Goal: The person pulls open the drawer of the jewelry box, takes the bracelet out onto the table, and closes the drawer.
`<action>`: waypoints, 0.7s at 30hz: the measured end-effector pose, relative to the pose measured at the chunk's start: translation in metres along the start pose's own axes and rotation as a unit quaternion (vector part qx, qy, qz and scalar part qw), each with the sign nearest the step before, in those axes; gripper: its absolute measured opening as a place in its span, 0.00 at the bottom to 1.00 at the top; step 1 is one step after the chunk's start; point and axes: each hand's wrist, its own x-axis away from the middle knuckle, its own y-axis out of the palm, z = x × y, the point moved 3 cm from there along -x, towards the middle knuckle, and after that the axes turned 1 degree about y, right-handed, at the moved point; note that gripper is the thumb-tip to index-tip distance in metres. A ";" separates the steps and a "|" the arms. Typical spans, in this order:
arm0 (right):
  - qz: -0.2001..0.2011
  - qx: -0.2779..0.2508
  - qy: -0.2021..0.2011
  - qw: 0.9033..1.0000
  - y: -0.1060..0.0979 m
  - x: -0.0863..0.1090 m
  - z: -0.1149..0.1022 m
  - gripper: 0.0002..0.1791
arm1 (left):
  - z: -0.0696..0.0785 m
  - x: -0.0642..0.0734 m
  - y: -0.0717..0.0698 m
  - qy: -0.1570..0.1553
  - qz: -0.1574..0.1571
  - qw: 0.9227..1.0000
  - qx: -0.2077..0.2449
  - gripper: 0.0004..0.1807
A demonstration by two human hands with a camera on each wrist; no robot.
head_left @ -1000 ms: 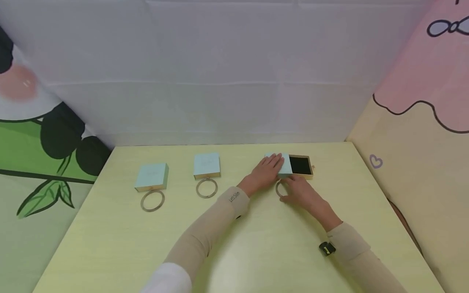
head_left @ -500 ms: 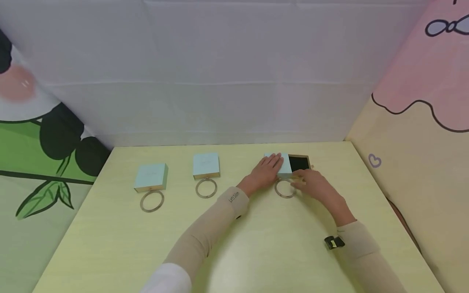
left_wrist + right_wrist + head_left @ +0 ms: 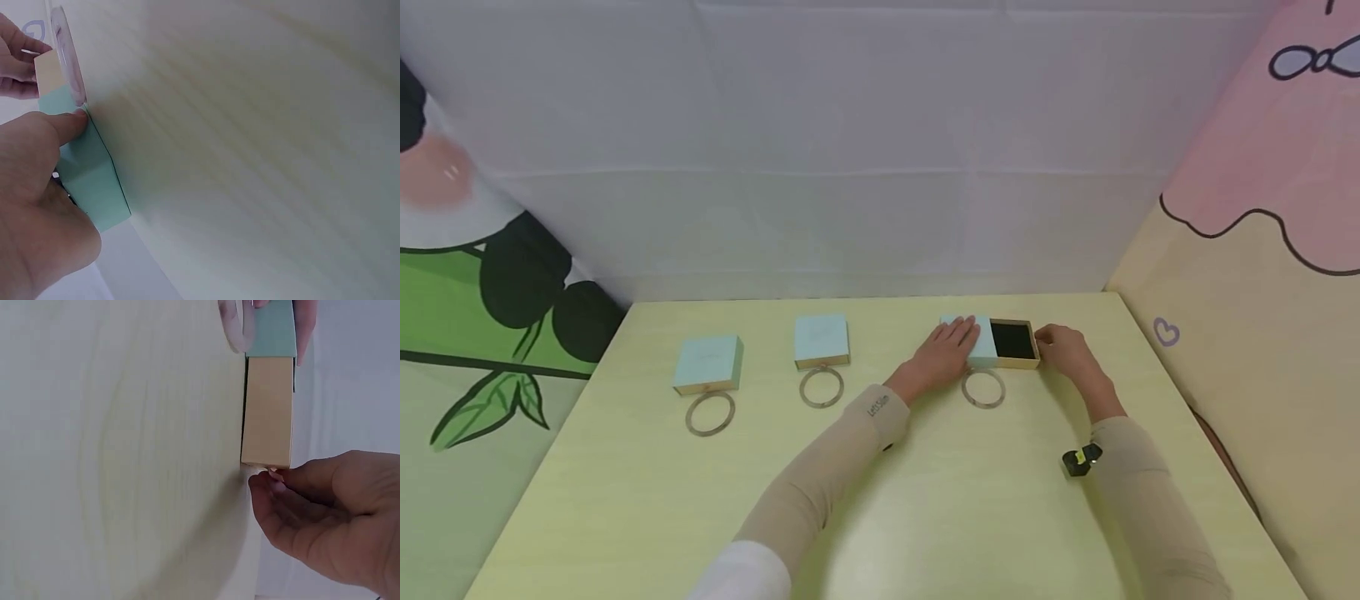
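Observation:
In the head view, a pale blue drawer box at the right has its gold-edged, black-lined drawer slid partly out to the right. My left hand holds the box's sleeve, fingers across the top and thumb against the near side. Thumb and finger of my right hand pinch the small pull tab at the drawer's end. In front of this box lies a ring-shaped bangle, touched by neither hand. The right wrist view shows the drawer's tan side.
Two more pale blue boxes stand to the left, the middle box and the left box, both with drawers in. Before them lie the middle bangle and the left bangle. A white cloth hangs behind the table.
My right hand let go of the right bangle, moved right past the drawer and now pinches its pull tab. The drawer stands about as far out as before. My left hand stayed put.

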 end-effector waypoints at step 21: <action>0.021 -0.051 -0.038 0.998 0.042 -0.027 -0.039 0.13 | 0.004 -0.001 -0.003 -0.007 -0.005 1.000 -0.028 0.38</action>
